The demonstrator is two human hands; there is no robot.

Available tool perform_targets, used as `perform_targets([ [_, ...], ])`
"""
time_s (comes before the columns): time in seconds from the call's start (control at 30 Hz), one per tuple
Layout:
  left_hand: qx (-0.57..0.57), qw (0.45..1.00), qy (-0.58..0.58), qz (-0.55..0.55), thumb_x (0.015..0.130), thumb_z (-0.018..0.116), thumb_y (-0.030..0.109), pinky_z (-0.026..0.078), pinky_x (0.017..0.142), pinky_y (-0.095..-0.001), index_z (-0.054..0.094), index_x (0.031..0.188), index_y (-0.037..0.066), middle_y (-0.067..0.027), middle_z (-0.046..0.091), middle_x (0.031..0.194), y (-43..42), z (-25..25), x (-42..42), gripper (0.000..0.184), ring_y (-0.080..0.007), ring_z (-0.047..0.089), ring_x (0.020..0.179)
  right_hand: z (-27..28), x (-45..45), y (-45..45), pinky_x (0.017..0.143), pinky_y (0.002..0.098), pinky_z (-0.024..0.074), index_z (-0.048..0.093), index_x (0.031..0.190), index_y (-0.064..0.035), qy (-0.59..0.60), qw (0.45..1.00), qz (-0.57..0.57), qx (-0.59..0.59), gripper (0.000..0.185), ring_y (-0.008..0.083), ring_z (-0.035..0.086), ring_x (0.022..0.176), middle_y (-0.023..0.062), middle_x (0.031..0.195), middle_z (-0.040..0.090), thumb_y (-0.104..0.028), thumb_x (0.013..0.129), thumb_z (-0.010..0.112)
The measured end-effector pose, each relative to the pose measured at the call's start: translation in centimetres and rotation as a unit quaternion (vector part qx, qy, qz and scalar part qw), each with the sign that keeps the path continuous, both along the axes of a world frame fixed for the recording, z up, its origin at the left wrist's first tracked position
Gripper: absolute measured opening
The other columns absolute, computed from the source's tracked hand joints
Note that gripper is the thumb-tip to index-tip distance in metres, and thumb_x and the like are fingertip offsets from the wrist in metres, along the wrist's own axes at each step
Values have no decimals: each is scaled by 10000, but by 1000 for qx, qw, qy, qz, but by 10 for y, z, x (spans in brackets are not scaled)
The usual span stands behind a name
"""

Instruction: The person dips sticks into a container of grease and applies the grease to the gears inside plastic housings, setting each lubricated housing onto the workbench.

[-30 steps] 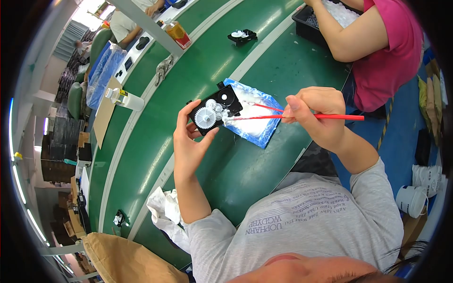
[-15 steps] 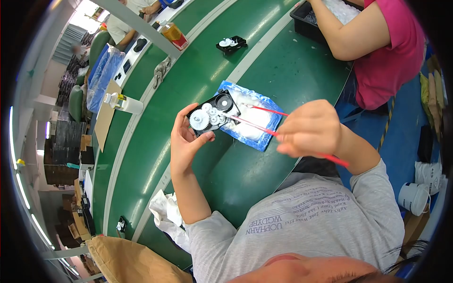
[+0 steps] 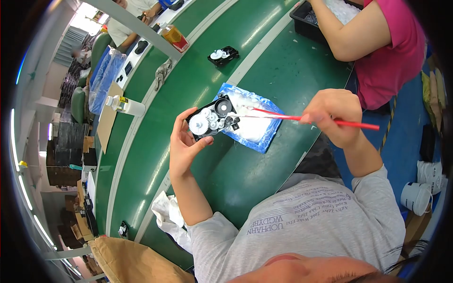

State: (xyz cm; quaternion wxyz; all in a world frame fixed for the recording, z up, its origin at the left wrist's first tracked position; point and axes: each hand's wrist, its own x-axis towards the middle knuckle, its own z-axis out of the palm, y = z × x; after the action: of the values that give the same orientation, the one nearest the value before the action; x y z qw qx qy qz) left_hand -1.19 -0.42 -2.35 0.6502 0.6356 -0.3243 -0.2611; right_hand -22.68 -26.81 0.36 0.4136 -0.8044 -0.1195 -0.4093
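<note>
My left hand [image 3: 185,146] is closed around the edges of a black gearbox housing [image 3: 218,96], holding it tilted above the green surface. White gears [image 3: 198,124] and a round black part sit inside it. In my right hand [image 3: 334,115] is a red stick [image 3: 357,124] with a whitish far end, which reaches the housing's right side. Beneath and beside the housing lies a blue-edged tray [image 3: 260,147] spread with white paste [image 3: 255,129]. A second red stick [image 3: 264,112] shows over the paste; its near end is hidden by the held stick.
Another black housing with white gears [image 3: 222,55] lies on the green belt [image 3: 198,61]. A white bottle [image 3: 125,105] and a grey rag [image 3: 163,73] are at left. White cloth [image 3: 165,217] lies near my left elbow. A person in a pink top [image 3: 401,52] works beside a black bin [image 3: 302,23].
My right hand has moved right and turned, bringing the red stick nearly level. The other housing on the belt has shifted left and towards me. My left hand still holds its housing.
</note>
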Motion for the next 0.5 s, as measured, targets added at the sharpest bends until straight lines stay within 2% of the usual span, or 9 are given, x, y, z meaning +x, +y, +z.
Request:
perform_targets([
  [0.03, 2, 1000, -1, 2, 675, 797, -59, 586, 733, -298, 460, 1313, -13, -114, 545, 1167, 0, 0, 0, 723, -189, 613, 1018, -4, -1, 5, 536, 249, 482, 669, 722, -3, 15, 996, -18, 91, 229, 164, 619, 546, 101, 665, 665, -132, 908, 639],
  [0.13, -3, 1000, -19, 8, 674, 789, -54, 579, 711, -305, 461, 1319, -17, -117, 573, 1140, -1, -4, 1, 725, -185, 620, 973, -26, 4, 11, 541, 244, 488, 657, 725, 16, 42, 936, -23, 348, 316, 149, 613, 545, 113, 664, 667, -174, 966, 580],
  [0.17, -6, 1000, -27, 10, 675, 784, -51, 577, 696, -309, 462, 1322, -20, -119, 589, 1124, -2, -6, 2, 724, -182, 627, 943, -34, 9, 7, 548, 244, 495, 647, 726, 30, 46, 923, -21, 381, 375, 144, 606, 542, 127, 648, 658, -206, 997, 539],
  [0.27, -3, 1000, -16, 9, 666, 798, -45, 583, 729, -307, 464, 1320, -19, -118, 582, 1141, -3, -11, 6, 734, -187, 624, 975, -53, 20, 0, 544, 240, 491, 648, 724, 29, 34, 865, -4, 500, 386, 124, 600, 541, 117, 634, 652, -217, 999, 535],
  [0.37, -4, 1000, -6, 11, 661, 806, -45, 582, 745, -306, 464, 1320, -19, -118, 579, 1151, -5, -12, 6, 743, -190, 615, 1005, -52, 19, 0, 534, 240, 487, 645, 725, 35, 39, 868, 1, 495, 396, 109, 599, 549, 112, 635, 652, -225, 1002, 533],
  [0.5, 1, 1000, -14, 15, 659, 806, -52, 580, 757, -307, 462, 1322, -17, -120, 578, 1152, -5, -11, 4, 748, -189, 610, 1012, -44, 14, 14, 542, 238, 499, 648, 724, 39, 66, 917, -20, 393, 390, 112, 611, 556, 108, 639, 653, -215, 999, 538],
])
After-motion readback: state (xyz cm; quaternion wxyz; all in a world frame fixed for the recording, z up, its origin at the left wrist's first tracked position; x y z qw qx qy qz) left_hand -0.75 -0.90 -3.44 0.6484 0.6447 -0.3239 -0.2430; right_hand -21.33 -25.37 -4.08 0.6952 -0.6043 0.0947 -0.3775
